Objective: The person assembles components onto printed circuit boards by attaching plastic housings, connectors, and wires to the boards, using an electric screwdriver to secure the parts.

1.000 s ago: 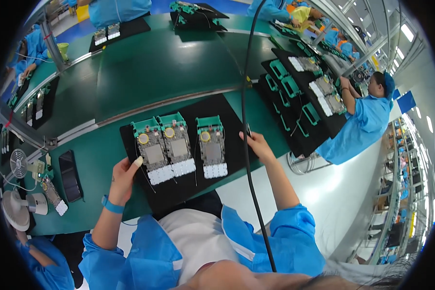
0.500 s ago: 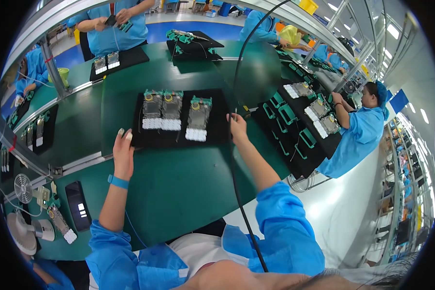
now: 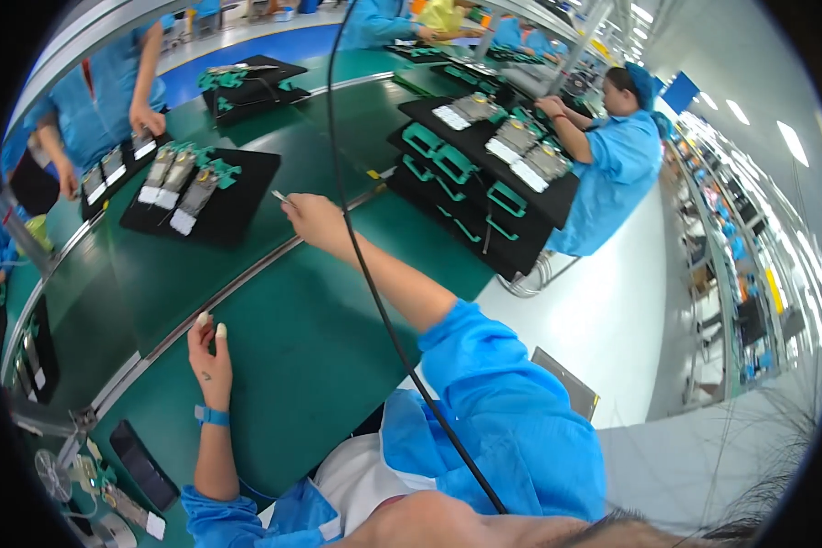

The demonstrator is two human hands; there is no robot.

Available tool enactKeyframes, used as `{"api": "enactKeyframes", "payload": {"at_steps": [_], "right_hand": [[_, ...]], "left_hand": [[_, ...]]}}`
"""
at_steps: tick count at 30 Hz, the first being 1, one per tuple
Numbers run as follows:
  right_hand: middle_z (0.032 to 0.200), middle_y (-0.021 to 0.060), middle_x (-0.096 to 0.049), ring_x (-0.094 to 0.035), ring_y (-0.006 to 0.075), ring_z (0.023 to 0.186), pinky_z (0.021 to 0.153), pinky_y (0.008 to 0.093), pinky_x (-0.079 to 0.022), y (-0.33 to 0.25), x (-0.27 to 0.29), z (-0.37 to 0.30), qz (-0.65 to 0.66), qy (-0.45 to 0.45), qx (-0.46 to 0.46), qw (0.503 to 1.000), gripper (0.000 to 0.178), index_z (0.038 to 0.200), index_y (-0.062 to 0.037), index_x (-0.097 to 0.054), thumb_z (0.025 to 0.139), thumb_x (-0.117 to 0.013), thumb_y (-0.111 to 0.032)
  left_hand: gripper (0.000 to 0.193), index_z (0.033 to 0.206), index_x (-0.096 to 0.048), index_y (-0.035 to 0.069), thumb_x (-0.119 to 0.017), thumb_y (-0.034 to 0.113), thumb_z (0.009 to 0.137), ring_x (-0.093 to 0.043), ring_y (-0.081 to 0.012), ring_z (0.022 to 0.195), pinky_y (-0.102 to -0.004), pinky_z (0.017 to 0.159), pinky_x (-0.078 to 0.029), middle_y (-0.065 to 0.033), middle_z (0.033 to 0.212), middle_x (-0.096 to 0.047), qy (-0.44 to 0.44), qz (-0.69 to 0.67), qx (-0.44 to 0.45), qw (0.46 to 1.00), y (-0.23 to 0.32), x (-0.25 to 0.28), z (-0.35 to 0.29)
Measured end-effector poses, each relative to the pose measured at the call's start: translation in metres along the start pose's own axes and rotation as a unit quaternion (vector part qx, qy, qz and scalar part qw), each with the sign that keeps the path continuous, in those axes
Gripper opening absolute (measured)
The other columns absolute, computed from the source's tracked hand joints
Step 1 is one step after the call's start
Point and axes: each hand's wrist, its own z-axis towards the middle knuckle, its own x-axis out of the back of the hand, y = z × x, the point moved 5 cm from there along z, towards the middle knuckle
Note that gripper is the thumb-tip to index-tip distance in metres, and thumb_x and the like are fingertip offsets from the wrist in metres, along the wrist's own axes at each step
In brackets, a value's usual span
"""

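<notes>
The left hand (image 3: 212, 361) is empty, its fingers loosely parted and pointing away from the body, with pale covers (image 3: 221, 331) on two fingertips; it is over the near green surface (image 3: 301, 338), close to the metal rail (image 3: 256, 276). The right hand (image 3: 318, 225) is closed around a thin tool (image 3: 280, 195), whose tip sticks out toward the black mat (image 3: 251, 196). Neither hand touches the mat. It lies beyond the rail on the far green surface (image 3: 274, 233), to the left of the right hand, carrying three circuit boards (image 3: 199, 190) with green plastic parts at their far ends and white blocks at their near ends. Two boards sit close together; the third is to their right. A black cable (image 3: 374, 292) crosses in front of the right forearm. A dark phone (image 3: 143, 464) rests at the lower left, near a small fan (image 3: 53, 473).
</notes>
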Motion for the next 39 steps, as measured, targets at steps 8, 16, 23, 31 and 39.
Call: {"api": "enactKeyframes", "payload": {"at_steps": [8, 16, 23, 31, 39], "right_hand": [[0.086, 0.0223, -0.063, -0.062, 0.0413, 0.083, 0.07, 0.0485, -0.048, 0.093, 0.368, -0.204, -0.355, 0.463, -0.401, 0.706, 0.056, 0.098, 0.0049, -0.058, 0.087, -0.057, -0.05], [0.055, -0.004, -0.04, -0.038, 0.0075, 0.04, 0.036, 0.022, -0.023, 0.181, 0.337, -0.209, 0.252, 0.335, -0.415, 0.807, 0.047, 0.075, -0.0056, -0.055, 0.073, -0.078, -0.047], [0.092, -0.0011, -0.062, -0.059, 0.0095, 0.069, 0.045, 0.0208, -0.038, 0.167, 0.332, -0.199, 0.461, 0.37, -0.164, 0.789, 0.038, 0.12, -0.0108, -0.049, 0.089, -0.067, -0.023], [0.113, 0.0034, -0.061, -0.059, 0.0186, 0.103, 0.09, 0.0358, -0.047, 0.101, 0.253, -0.223, 0.596, 0.348, -0.091, 0.717, 0.04, 0.125, -0.0123, -0.05, 0.09, -0.064, -0.026], [0.136, 0.0118, -0.047, -0.05, 0.0161, 0.118, 0.098, 0.0299, -0.042, 0.084, 0.137, -0.242, 0.498, 0.091, -0.326, 0.798, 0.081, 0.147, 0.0033, -0.016, 0.089, -0.066, -0.021]], "left_hand": [[0.041, 0.13, -0.046, -0.003, -0.057, 0.004, 0.092, -0.057, -0.0177, 0.105, -0.0281, 0.09, -0.047, -0.0133, 0.12, -0.056, -0.055, -0.035, 0.008, 0.998, 0.013, -0.01, 0.005], [0.033, 0.123, -0.052, 0.0, -0.059, 0.006, 0.091, -0.059, -0.0151, 0.102, -0.0248, 0.082, -0.049, -0.0101, 0.114, -0.06, -0.137, -0.068, -0.012, 0.988, 0.061, -0.069, -0.001], [0.035, 0.126, -0.05, -0.001, -0.056, 0.008, 0.093, -0.06, -0.0175, 0.103, -0.0268, 0.084, -0.05, -0.0121, 0.116, -0.06, -0.146, -0.121, 0.007, 0.982, 0.068, -0.096, 0.001], [0.057, 0.123, -0.05, -0.003, -0.045, 0.047, 0.097, -0.057, -0.0332, 0.109, -0.042, 0.099, -0.044, -0.0239, 0.124, -0.054, -0.214, -0.43, 0.248, 0.841, 0.127, -0.122, 0.012], [0.044, 0.131, -0.047, 0.0, -0.056, 0.009, 0.089, -0.058, -0.0199, 0.11, -0.0326, 0.094, -0.047, -0.0102, 0.122, -0.059, -0.199, -0.284, 0.241, 0.907, 0.108, -0.032, -0.006]]}}
